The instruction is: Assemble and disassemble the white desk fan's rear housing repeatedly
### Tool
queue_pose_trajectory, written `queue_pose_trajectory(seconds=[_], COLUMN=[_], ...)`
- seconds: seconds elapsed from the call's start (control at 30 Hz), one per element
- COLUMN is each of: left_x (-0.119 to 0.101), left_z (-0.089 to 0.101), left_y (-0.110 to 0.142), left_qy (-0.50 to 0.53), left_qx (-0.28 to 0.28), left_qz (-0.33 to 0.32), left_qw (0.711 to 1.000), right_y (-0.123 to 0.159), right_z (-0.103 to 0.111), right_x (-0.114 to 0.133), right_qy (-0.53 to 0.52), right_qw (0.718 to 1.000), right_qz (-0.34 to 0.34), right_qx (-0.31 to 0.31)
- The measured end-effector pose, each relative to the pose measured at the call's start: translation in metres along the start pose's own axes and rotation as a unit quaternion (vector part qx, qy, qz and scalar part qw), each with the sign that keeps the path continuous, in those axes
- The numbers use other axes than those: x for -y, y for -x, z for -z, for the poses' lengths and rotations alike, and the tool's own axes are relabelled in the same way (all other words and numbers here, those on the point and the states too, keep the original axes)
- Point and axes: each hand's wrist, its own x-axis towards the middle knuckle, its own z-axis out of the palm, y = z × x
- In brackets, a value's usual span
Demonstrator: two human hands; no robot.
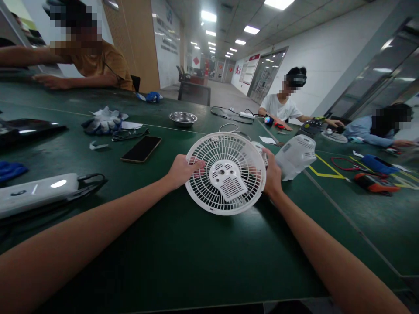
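A round white plastic fan grille [225,173] is held tilted just above the green table [183,253], its slotted centre plate facing me. My left hand [180,170] grips its left rim, fingers curled through the ribs. On the right rim my right hand [271,174] is closed, fingers hidden behind the grille. A white fan body [295,156] lies just right of that hand.
A black phone [141,148] lies left of the grille, a steel bowl [183,118] beyond it, gloves [103,122] further left. A white device with a black strap [36,192] sits near left. Other people work at the far left and right. An orange tool [373,182] lies right.
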Motion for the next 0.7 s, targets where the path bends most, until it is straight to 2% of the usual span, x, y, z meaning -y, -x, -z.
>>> queue_pose_trajectory(seconds=[0.03, 0.13, 0.23, 0.37, 0.47, 0.6, 0.7], left_x=[0.002, 0.007, 0.008, 0.005, 0.006, 0.011, 0.012], left_z=[0.002, 0.008, 0.013, 0.015, 0.016, 0.018, 0.019], left_y=[-0.001, -0.006, -0.008, -0.007, -0.008, -0.010, -0.011], left_qy=[0.001, 0.011, 0.013, 0.018, 0.021, 0.033, 0.040], left_qx=[-0.007, -0.019, -0.042, -0.058, -0.056, -0.041, -0.036], left_qz=[0.006, 0.006, 0.009, 0.023, 0.027, 0.023, 0.029], left_qw=[1.000, 1.000, 0.999, 0.998, 0.998, 0.998, 0.998], right_y=[-0.004, -0.010, -0.011, -0.010, -0.011, -0.016, -0.020], right_z=[0.005, 0.012, 0.011, 0.009, 0.012, 0.028, 0.048], right_x=[-0.009, -0.032, -0.045, -0.046, -0.042, -0.039, -0.045], right_qy=[0.053, 0.151, 0.181, 0.191, 0.196, 0.181, 0.201], right_qw=[0.998, 0.987, 0.981, 0.979, 0.979, 0.968, 0.947], right_qz=[-0.017, -0.047, -0.067, -0.075, -0.025, 0.124, 0.140], right_qx=[-0.028, -0.036, -0.021, -0.014, -0.049, -0.125, -0.209])
